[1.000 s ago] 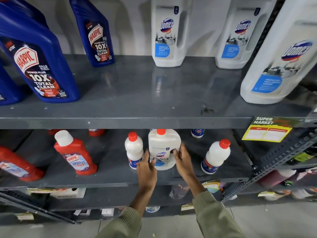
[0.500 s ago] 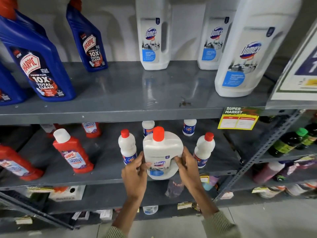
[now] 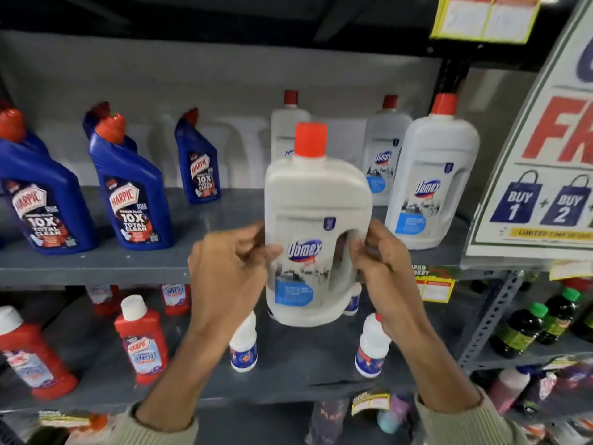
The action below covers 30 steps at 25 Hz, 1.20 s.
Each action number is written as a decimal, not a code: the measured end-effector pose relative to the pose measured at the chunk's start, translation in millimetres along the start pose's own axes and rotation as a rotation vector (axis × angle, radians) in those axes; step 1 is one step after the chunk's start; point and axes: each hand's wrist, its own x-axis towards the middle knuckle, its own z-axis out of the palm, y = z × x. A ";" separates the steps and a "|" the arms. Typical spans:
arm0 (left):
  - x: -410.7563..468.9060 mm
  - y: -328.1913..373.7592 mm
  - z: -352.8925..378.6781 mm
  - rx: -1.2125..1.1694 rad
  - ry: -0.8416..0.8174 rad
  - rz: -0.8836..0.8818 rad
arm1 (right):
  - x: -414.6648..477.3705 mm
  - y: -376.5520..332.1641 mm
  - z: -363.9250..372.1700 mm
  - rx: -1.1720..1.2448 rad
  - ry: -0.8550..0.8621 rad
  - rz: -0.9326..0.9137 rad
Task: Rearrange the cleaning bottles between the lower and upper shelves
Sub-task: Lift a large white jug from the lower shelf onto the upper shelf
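Note:
A white Domex bottle (image 3: 316,216) with a red cap is held upright in the air in front of the upper shelf (image 3: 93,266). My left hand (image 3: 229,274) grips its left side and my right hand (image 3: 382,264) grips its handle side. Behind it on the upper shelf stand three more white Domex bottles, the nearest (image 3: 431,184) at right. Blue Harpic bottles (image 3: 131,187) stand at the left of that shelf. The lower shelf (image 3: 288,380) carries red Harpic bottles (image 3: 142,342) and small white bottles (image 3: 372,346).
A buy-one promotional sign (image 3: 539,175) leans at the right end of the upper shelf. A slotted metal upright (image 3: 491,316) divides off dark bottles with green caps (image 3: 526,332) at right. Price tags (image 3: 434,284) hang on the shelf edges.
Both hands have lifted the Domex bottle off the lower shelf up to the level of the upper shelf. The view has tilted upward.

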 end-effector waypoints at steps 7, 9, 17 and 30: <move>90.6 17.1 14.4 0.033 0.091 0.036 | 91.7 -26.9 3.5 0.008 0.065 -0.018; 106.3 4.6 24.8 0.050 0.107 -0.001 | 110.5 -19.4 7.6 -0.030 0.084 -0.002; 138.9 -39.0 47.6 0.123 0.058 -0.090 | 144.2 19.2 20.0 -0.063 0.075 0.109; 25.5 -92.7 8.8 -0.011 0.195 0.069 | 25.1 51.3 44.0 -0.304 0.289 -0.624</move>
